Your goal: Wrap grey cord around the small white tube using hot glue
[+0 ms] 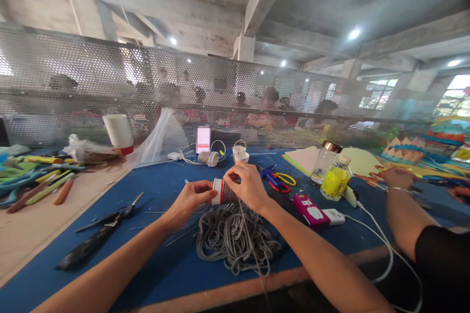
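Note:
My left hand point(194, 198) has its thumb and fingers closed on the white rim end of a paper cup point(217, 190). The cup lies on its side in the air, with a red band and grey-brown cord wound round it. Over the wound part, my right hand point(246, 183) is pinched on a strand of grey cord point(243, 212), which runs down from the fingers toward the table's front edge. The fingers partly hide the cup's far end. Just below both hands lies a loose heap of grey cord point(235, 239) on the blue table top.
Black-handled pliers point(106, 230) lie at left, near clay-coloured sticks and a cup stack point(119, 132). Behind my hands stand a phone point(204, 139) and a small basket point(241, 152). At right are scissors point(275, 178), a pink power bank point(310, 210), bottles point(336, 178) and another person's arm point(404, 210).

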Available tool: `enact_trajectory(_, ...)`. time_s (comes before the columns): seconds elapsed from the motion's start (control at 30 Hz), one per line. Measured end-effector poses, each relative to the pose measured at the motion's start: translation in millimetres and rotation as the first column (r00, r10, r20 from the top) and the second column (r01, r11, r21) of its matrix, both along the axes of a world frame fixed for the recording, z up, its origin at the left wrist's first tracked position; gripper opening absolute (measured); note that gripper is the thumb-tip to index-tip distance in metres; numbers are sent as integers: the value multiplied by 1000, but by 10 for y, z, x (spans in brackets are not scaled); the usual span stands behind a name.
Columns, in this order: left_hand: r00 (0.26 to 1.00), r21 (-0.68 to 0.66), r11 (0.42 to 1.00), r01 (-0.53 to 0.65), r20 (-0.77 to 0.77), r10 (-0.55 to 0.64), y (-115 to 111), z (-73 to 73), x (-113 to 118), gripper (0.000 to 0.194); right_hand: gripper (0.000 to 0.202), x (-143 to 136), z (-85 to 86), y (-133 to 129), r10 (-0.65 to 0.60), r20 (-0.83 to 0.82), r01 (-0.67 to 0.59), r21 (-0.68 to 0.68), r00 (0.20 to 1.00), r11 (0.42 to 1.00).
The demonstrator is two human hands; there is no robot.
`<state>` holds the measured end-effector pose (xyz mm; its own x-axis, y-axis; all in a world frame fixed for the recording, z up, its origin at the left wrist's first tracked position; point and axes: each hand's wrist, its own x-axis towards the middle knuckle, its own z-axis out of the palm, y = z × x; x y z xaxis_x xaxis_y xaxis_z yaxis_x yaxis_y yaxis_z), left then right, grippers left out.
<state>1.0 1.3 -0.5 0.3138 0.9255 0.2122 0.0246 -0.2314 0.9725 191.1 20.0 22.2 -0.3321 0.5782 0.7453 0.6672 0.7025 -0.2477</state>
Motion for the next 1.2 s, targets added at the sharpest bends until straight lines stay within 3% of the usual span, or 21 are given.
enact_trajectory(0.57,999,-69,998,13,35,-11,-5,-17,-2,15,8,6,-5,33,43,-40,-46,-80,998,996)
enact_trajectory(1.2,1000,-27,1000,15,-17,-15,13,-46,-4,20,11,34,-19,64,78,-94,-97,-212,992,972)
